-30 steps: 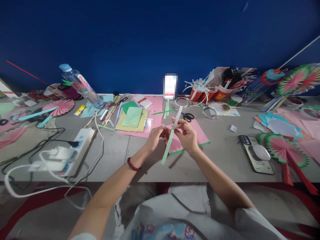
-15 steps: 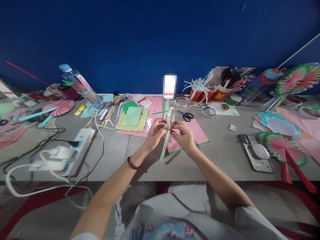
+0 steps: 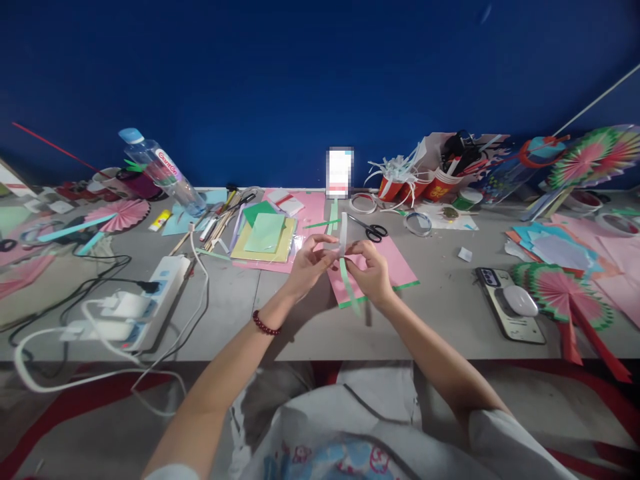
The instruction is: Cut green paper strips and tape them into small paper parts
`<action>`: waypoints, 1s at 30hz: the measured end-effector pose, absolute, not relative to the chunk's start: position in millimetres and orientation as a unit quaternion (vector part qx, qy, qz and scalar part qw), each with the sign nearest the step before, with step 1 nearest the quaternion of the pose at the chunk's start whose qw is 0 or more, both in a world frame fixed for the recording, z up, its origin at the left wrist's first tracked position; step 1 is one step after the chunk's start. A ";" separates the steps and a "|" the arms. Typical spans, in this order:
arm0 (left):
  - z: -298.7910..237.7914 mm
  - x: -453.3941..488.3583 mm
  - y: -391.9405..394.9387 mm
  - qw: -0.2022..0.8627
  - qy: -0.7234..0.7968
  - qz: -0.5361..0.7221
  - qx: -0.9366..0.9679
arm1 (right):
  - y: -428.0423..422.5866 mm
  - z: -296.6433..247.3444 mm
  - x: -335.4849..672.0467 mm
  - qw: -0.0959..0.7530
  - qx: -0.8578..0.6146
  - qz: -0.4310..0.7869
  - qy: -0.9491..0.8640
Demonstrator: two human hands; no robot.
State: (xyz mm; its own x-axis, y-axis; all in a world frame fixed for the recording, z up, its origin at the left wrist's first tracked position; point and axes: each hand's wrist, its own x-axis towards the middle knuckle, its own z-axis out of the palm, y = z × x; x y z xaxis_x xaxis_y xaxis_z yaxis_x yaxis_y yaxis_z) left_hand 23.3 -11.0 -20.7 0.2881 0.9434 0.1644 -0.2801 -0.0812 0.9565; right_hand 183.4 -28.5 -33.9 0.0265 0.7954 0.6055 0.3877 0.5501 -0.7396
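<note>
My left hand (image 3: 313,265) curls at the near left of one white tape roll (image 3: 343,230), thumb and fingers slightly bent; I cannot tell whether they press on it. The roll stands edge-on between my two hands, rising just above the fingertips. One green strip (image 3: 349,283) hangs from its lower end, down between my palms. My right hand (image 3: 369,267) has thumb and forefinger pinched together on that strip, where it meets the roll.

Well to the left of my grip are one pink pleated fan (image 3: 123,215), one power strip (image 3: 163,293) and one clear bottle (image 3: 167,170). Nearer on the left lies one pile of coloured paper (image 3: 263,233). Beneath my hands, spreading rightward, is one pink sheet (image 3: 397,263) with green edging. Just beyond my right hand lies one pair of scissors (image 3: 375,231); farther out are two rings (image 3: 419,225). Well to the right lie one phone (image 3: 525,327), one white case (image 3: 520,301) on top of it, and one pink-and-green fan (image 3: 563,293).
</note>
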 end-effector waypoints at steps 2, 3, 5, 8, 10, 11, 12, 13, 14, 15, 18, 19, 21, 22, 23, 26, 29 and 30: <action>-18.7 22.9 -12.0 0.630 0.333 0.484 0.507 | -29.4 -32.2 182.9 0.563 -0.449 0.145 -0.678; -17.9 22.9 -12.6 0.647 0.338 0.464 0.502 | -29.9 -31.3 182.6 0.561 -0.453 0.128 -0.681; -16.8 23.1 -13.8 0.673 0.332 0.423 0.508 | -30.9 -30.0 182.1 0.558 -0.460 0.102 -0.683; -16.9 23.3 -14.8 0.671 0.322 0.405 0.532 | -31.6 -30.6 181.9 0.555 -0.465 0.088 -0.685; -18.1 22.8 -14.6 0.657 0.321 0.407 0.547 | -31.6 -32.7 182.2 0.555 -0.459 0.094 -0.687; -18.9 22.5 -14.3 0.652 0.322 0.409 0.551 | -31.5 -33.8 182.5 0.554 -0.457 0.098 -0.689; -19.9 22.2 -13.8 0.649 0.325 0.410 0.552 | -31.3 -34.9 182.7 0.552 -0.455 0.101 -0.691; -20.8 21.9 -13.3 0.647 0.328 0.411 0.553 | -31.2 -35.8 183.0 0.549 -0.457 0.105 -0.692; -21.6 21.6 -12.6 0.643 0.333 0.412 0.553 | -31.1 -36.5 183.2 0.544 -0.462 0.110 -0.692; -22.5 21.5 -11.9 0.638 0.338 0.415 0.554 | -31.0 -37.0 183.2 0.537 -0.469 0.116 -0.691; -24.6 21.6 -9.4 0.605 0.352 0.434 0.567 | -30.8 -38.5 182.6 0.511 -0.491 0.152 -0.689; -25.3 21.7 -8.5 0.593 0.357 0.442 0.570 | -30.5 -39.4 182.1 0.503 -0.496 0.173 -0.686; -26.4 22.0 -6.9 0.577 0.366 0.453 0.573 | -29.3 -41.8 181.1 0.491 -0.501 0.229 -0.675; -26.6 22.1 -6.3 0.573 0.371 0.455 0.572 | -28.5 -42.9 180.9 0.486 -0.503 0.260 -0.666; -26.3 22.2 -6.0 0.572 0.376 0.454 0.570 | -27.7 -43.6 181.1 0.481 -0.504 0.289 -0.656; -23.3 22.1 -6.5 0.585 0.386 0.430 0.570 | -26.7 -39.8 185.9 0.450 -0.511 0.344 -0.647; -19.9 21.7 -7.8 0.594 0.403 0.399 0.570 | -28.7 -25.1 197.5 0.375 -0.520 0.333 -0.691; -19.4 21.6 -8.0 0.598 0.412 0.394 0.563 | -29.2 -18.9 202.7 0.350 -0.524 0.311 -0.712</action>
